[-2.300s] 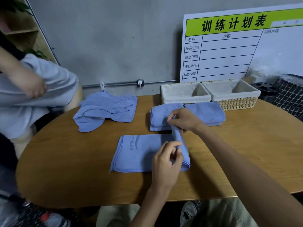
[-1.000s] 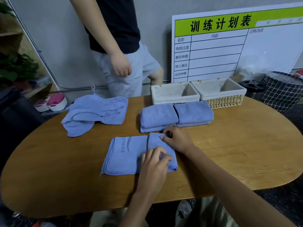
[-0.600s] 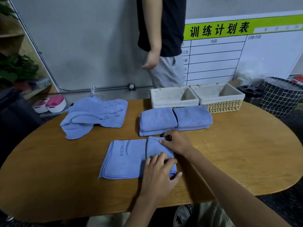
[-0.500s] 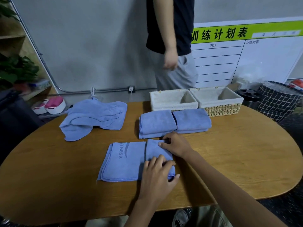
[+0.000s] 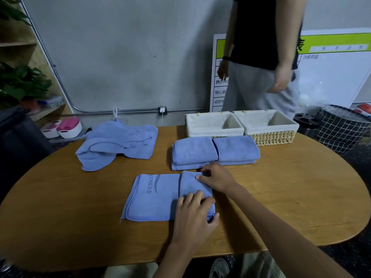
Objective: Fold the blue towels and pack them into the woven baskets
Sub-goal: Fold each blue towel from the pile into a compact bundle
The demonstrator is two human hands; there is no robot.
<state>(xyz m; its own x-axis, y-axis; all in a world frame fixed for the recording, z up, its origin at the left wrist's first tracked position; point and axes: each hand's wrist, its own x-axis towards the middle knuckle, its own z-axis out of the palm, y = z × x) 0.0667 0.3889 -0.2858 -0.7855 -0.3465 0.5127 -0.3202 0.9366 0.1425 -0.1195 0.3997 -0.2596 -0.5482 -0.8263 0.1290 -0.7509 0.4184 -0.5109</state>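
Blue towel is laid flat on the wooden surface, its right end folded over toward the middle. The fold's near part is pressed down by the left hand, fingers straight and slightly spread; the far corner is held under the right hand — whether it is pinched cannot be told. Two folded towels are set side by side just beyond, in front of two woven baskets — both lined in white. A crumpled heap of towels is seen to the left.
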